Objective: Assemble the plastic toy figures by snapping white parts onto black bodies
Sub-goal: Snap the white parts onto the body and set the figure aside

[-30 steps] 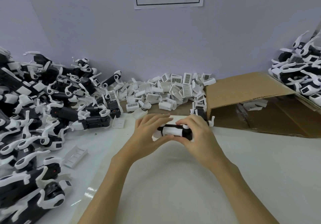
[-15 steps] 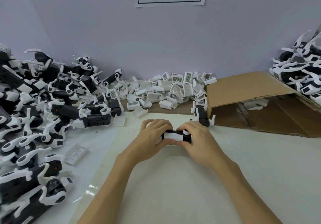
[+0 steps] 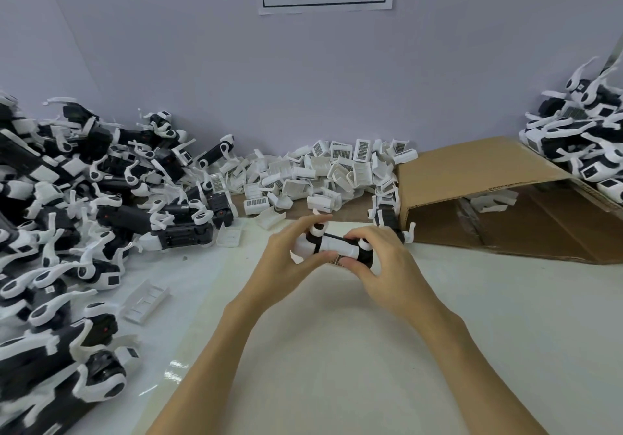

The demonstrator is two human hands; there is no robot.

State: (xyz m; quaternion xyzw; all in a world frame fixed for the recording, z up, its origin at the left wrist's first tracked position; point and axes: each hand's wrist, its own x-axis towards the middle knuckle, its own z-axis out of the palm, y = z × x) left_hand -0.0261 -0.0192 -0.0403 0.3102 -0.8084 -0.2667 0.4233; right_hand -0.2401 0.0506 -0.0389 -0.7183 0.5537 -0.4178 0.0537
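1. A white table (image 3: 337, 367) carries a big heap of black-and-white toys (image 3: 67, 215) along its left side.
2. A flattened cardboard box (image 3: 488, 198) lies at right, beside a smaller stack of toys (image 3: 580, 151).
3. Loose white parts (image 3: 323, 175) are piled against the back wall.
4. At centre, just above the table, the left hand (image 3: 286, 256) and right hand (image 3: 387, 266) grip one toy figure (image 3: 337, 247) between curled fingers.
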